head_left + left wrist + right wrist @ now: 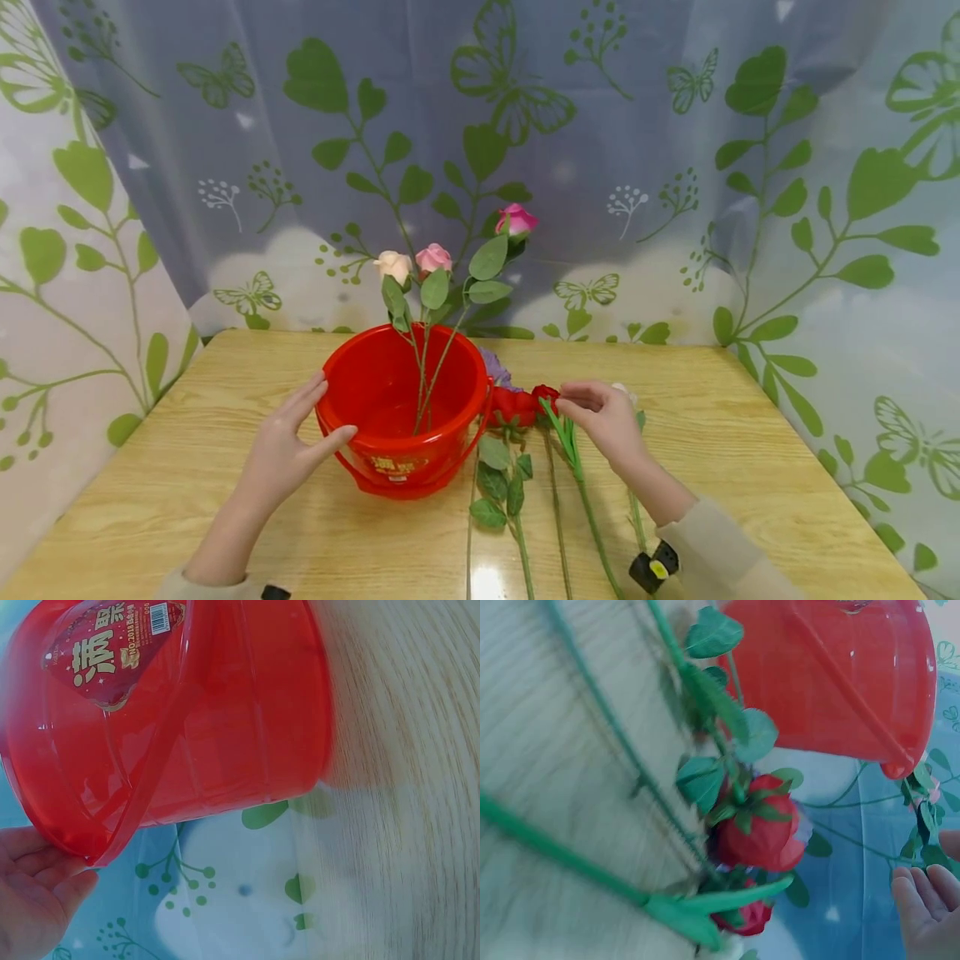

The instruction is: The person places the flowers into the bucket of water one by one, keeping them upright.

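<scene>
A red plastic bucket [405,458] stands on the table, with a peach rose [394,265], a pink rose [433,257] and a magenta rose [517,220] leaning inside it. My left hand [281,454] touches the bucket's left rim, fingers and thumb spread; the left wrist view shows it by the handle joint. Above the loose flowers, my right hand [606,421] hovers with loosely bent fingers, holding nothing. Closest to it are a small red rose [545,392] and a bright green leafy stem [577,471]. Beside them lies a large red rose [513,407].
A purple flower [497,369] lies behind the large red rose, partly hidden by the bucket. A white flower [624,389] is partly covered by the right hand. Several stems run toward the table's [750,467] near edge. A patterned curtain [600,125] hangs behind.
</scene>
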Motion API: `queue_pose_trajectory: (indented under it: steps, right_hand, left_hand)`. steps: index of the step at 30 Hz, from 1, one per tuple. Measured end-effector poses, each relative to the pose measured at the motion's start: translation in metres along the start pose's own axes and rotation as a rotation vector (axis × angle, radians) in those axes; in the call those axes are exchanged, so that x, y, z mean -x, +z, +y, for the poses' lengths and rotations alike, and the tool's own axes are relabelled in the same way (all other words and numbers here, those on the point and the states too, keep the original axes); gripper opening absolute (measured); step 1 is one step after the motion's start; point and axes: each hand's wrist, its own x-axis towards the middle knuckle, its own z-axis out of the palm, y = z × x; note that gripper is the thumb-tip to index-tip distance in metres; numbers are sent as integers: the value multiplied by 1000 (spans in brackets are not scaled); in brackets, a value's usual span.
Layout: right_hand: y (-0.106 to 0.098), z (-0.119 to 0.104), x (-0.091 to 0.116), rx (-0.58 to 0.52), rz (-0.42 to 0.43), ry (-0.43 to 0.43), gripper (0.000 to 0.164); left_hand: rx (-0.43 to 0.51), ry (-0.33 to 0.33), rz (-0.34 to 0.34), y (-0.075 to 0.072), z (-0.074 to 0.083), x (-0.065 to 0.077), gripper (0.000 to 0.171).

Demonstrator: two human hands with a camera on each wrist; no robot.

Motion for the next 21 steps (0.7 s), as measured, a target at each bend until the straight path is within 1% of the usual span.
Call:
queue_pose_trajectory:
  steps: [6, 13, 21]
  right_hand:
    - [-12, 12, 6, 63, 7, -18, 27]
    - [-25, 24, 16, 136, 17, 35, 25]
    - [-39, 43, 31, 214, 21, 67, 25]
  left_hand:
    - [-8, -2, 4, -1, -1, 1, 67]
    - [-19, 0, 8, 0, -2, 1, 67]
    - [-25, 11, 12, 1, -1, 0, 67]
